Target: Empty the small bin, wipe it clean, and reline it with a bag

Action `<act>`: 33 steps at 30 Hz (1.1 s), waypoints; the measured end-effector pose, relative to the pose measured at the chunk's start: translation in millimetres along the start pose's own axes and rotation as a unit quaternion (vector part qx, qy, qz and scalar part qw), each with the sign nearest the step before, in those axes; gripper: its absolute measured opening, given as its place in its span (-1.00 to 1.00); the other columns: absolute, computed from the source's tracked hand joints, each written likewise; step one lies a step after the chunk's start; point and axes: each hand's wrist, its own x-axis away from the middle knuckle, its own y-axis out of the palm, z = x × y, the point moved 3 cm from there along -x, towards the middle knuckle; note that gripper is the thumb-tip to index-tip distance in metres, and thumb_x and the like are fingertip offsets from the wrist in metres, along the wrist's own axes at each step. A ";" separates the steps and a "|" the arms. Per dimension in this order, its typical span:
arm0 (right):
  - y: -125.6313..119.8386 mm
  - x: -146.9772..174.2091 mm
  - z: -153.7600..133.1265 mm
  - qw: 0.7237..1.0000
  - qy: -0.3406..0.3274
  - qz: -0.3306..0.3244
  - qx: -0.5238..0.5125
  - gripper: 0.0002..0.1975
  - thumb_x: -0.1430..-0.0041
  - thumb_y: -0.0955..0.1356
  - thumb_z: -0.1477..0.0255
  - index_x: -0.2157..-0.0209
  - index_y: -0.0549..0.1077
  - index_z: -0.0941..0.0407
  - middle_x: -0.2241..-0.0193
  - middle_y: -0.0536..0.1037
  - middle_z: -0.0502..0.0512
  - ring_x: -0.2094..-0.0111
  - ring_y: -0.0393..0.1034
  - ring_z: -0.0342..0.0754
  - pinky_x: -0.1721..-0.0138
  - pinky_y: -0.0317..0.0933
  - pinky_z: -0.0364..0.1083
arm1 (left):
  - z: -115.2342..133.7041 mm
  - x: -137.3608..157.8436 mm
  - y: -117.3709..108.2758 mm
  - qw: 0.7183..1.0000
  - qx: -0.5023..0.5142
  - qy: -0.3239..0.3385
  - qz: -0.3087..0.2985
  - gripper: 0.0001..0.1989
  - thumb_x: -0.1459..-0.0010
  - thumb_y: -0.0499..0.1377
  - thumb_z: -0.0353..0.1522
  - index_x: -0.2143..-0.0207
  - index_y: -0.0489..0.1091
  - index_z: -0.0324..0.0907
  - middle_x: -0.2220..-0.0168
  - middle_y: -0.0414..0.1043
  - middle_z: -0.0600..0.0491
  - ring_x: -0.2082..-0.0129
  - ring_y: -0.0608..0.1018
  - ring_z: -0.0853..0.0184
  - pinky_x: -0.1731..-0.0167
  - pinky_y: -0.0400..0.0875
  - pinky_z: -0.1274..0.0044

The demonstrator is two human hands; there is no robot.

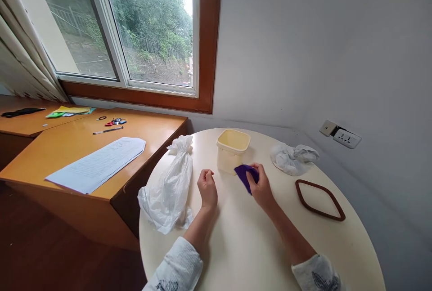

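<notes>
My right hand (261, 187) grips a purple folded cloth (245, 176), thumb on the near side, just in front of a cream plastic tub (227, 158). The tub is upright and lidless, and the cloth covers its lower right corner from my view. Left of the cloth, my left hand (207, 187) is closed with the fingers curled in. Whatever may be inside that fist is hidden. A knotted white plastic bag (170, 187) lies close to the left of this hand.
On the round white table (243, 246) are also a crumpled plastic bag (292, 158) and a brown rounded frame (320, 212) at the right. Beside it, a wooden desk (158, 124) holds papers (101, 163), a pen (108, 130) and keys (116, 121). A wall socket (347, 138) is at right.
</notes>
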 end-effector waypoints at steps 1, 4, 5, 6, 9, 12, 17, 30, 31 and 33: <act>-5.8 -7.9 -10.4 1.000 -0.009 0.006 0.014 -0.69 -0.14 0.22 0.27 0.08 0.20 0.07 0.37 0.43 0.05 0.36 0.34 -0.07 0.30 0.24 -0.10 | -2.1 -0.5 1.0 1.000 0.001 -0.006 -0.007 -0.85 -0.04 -0.04 -0.31 0.54 0.14 -0.15 0.71 -0.07 0.25 0.71 0.08 0.48 0.67 0.00 0.62; -12.7 -35.5 -38.3 0.994 -0.053 -0.029 0.091 -0.47 -0.08 0.29 0.28 -0.08 0.11 0.03 0.38 0.44 0.01 0.39 0.34 -0.08 0.33 0.22 -0.12 | -7.4 -1.5 5.1 0.999 0.004 -0.019 -0.032 -0.87 -0.03 -0.03 -0.30 0.50 0.17 -0.15 0.71 -0.05 0.26 0.72 0.09 0.49 0.69 0.02 0.63; -12.6 -44.8 -43.6 0.989 -0.057 -0.037 0.128 -0.46 -0.06 0.30 0.29 -0.09 0.11 0.01 0.36 0.46 0.02 0.36 0.35 -0.07 0.33 0.21 -0.12 | -8.4 -1.5 6.4 0.999 0.005 -0.020 -0.040 -0.87 -0.03 -0.03 -0.30 0.50 0.18 -0.15 0.71 -0.04 0.26 0.72 0.10 0.49 0.70 0.02 0.63; -10.9 -53.3 -46.6 0.983 -0.059 -0.054 0.168 -0.47 -0.05 0.30 0.31 -0.08 0.14 0.00 0.34 0.48 0.03 0.34 0.36 -0.04 0.34 0.20 -0.12 | -8.7 -1.4 7.6 0.999 0.006 -0.020 -0.048 -0.87 -0.03 -0.02 -0.29 0.50 0.18 -0.16 0.70 -0.02 0.26 0.72 0.11 0.49 0.69 0.04 0.63; -4.0 -68.5 -46.2 0.956 -0.060 -0.106 0.267 -0.63 -0.04 0.30 0.38 0.06 0.31 -0.03 0.35 0.52 0.04 0.32 0.37 -0.01 0.42 0.13 -0.14 | -5.3 0.1 8.9 0.998 0.008 -0.006 -0.065 -0.83 -0.03 0.02 -0.26 0.50 0.20 -0.17 0.64 0.07 0.23 0.69 0.18 0.49 0.65 0.14 0.62; -3.7 -63.4 -41.9 0.946 -0.070 -0.127 0.290 -0.77 -0.03 0.28 0.47 0.22 0.40 -0.02 0.41 0.53 0.01 0.38 0.37 -0.03 0.48 0.07 -0.16 | 2.2 2.2 7.0 0.998 0.013 0.019 -0.062 -0.81 -0.06 0.05 -0.23 0.42 0.24 -0.18 0.53 0.21 0.16 0.58 0.30 0.46 0.51 0.25 0.59; -18.8 -23.8 -32.7 0.939 -0.141 -0.129 0.286 -0.66 0.02 0.23 0.61 0.21 0.38 0.00 0.34 0.53 0.01 0.35 0.37 -0.05 0.40 0.10 -0.16 | 9.9 2.2 4.1 0.996 0.044 0.052 -0.053 -0.69 -0.13 0.00 -0.18 0.13 0.24 -0.15 0.22 0.32 0.03 0.17 0.41 0.35 0.15 0.28 0.53; -42.9 49.0 -7.9 0.939 -0.193 -0.183 0.218 -0.62 0.14 0.22 0.74 0.28 0.39 0.11 0.43 0.49 0.05 0.41 0.33 -0.09 0.35 0.15 -0.15 | 45.0 12.6 6.0 0.959 0.062 0.150 -0.234 -0.58 -0.17 -0.04 -0.16 -0.05 0.22 -0.10 -0.13 0.17 -0.01 -0.16 0.17 0.19 -0.13 0.02 0.34; -45.3 49.9 -8.8 0.945 -0.185 -0.185 0.198 -0.63 0.14 0.22 0.74 0.29 0.39 0.11 0.42 0.49 0.05 0.39 0.34 -0.09 0.34 0.16 -0.15 | 45.2 13.2 6.6 0.956 0.062 0.143 -0.247 -0.58 -0.18 -0.06 -0.16 -0.03 0.24 -0.12 -0.10 0.20 -0.02 -0.14 0.20 0.17 -0.11 0.05 0.33; -51.3 51.0 -10.9 0.955 -0.162 -0.191 0.160 -0.63 0.15 0.22 0.73 0.30 0.38 0.10 0.39 0.50 0.04 0.37 0.35 -0.10 0.33 0.17 -0.15 | 44.6 13.5 7.5 0.953 0.061 0.133 -0.263 -0.56 -0.18 -0.07 -0.14 -0.02 0.25 -0.15 -0.06 0.24 -0.05 -0.11 0.24 0.13 -0.07 0.10 0.31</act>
